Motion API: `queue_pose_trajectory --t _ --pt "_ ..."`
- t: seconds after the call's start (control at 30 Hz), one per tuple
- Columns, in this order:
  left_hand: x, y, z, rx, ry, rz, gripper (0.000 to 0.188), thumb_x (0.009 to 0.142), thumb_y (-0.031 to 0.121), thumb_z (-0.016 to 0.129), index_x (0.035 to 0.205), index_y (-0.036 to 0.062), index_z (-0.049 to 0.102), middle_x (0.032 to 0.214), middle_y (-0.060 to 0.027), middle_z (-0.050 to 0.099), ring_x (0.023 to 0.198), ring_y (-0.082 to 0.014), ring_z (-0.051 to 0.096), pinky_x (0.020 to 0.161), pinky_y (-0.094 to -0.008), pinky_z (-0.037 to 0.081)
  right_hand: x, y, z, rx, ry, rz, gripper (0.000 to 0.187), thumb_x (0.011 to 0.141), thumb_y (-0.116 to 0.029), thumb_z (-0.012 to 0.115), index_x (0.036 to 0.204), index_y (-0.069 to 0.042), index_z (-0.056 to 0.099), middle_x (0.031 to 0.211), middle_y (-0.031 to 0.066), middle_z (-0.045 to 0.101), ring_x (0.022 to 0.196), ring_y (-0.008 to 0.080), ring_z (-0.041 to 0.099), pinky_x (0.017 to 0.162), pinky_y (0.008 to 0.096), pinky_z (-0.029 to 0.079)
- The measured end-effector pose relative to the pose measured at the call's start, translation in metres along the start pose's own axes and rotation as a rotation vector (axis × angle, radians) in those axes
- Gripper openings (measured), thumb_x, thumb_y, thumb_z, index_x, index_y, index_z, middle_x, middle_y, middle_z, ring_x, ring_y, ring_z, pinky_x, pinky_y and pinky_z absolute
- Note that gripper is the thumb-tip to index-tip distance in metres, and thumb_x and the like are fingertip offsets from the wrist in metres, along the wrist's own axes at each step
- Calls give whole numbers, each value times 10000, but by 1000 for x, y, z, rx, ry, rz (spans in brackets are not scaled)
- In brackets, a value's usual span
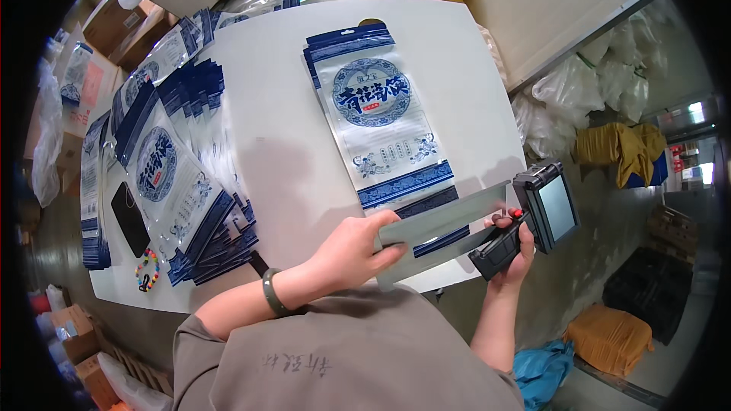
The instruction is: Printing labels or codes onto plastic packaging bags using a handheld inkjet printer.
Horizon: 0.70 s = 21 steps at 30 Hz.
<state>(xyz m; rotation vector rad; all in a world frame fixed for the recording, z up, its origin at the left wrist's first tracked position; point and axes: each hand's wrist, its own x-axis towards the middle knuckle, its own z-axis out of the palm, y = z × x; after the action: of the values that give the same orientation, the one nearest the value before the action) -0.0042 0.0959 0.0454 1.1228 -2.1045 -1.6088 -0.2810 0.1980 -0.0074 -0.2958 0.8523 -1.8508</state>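
Note:
My left hand (356,250) pinches the left end of a translucent plastic guide plate (438,222) with a long slot, above the near end of a bag stack. My right hand (515,253) is wrapped round the handle of a black handheld printer (539,183) with a screen, at the plate's right end. A finger rests by its red button. Beneath the plate, a neat stack of blue-and-white printed plastic bags (384,129) lies on the white table (274,91); its near end is partly covered. To the left is a fanned pile of the same bags (190,190).
A black phone (129,219) and a beaded string (147,270) lie by the left pile. Cardboard boxes (114,27) stand beyond the table's left edge. Clear plastic sacks (567,95) sit past the right edge, with an orange-brown bundle (609,339) on the floor.

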Motion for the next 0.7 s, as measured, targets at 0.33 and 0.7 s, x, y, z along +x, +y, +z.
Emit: queue_pose_trajectory --t 0.33,0.7 --pt "51 -48 -88 -425 406 123 173 858 105 670 1005 25 625 849 -2 656 739 -56 583 651 -212 486 1 0 -3 9 64 4 342 908 -223 555 1128 29 484 879 147 649 1163 328 544 1130 472 314" --pt "72 -76 -92 224 518 31 301 812 191 734 1014 44 566 796 -67 639 697 -138 605 630 -296 483 1 -4 -1 -99 54 24 328 922 -219 528 1137 26 492 876 156 657 1108 286 584 1096 446 352"
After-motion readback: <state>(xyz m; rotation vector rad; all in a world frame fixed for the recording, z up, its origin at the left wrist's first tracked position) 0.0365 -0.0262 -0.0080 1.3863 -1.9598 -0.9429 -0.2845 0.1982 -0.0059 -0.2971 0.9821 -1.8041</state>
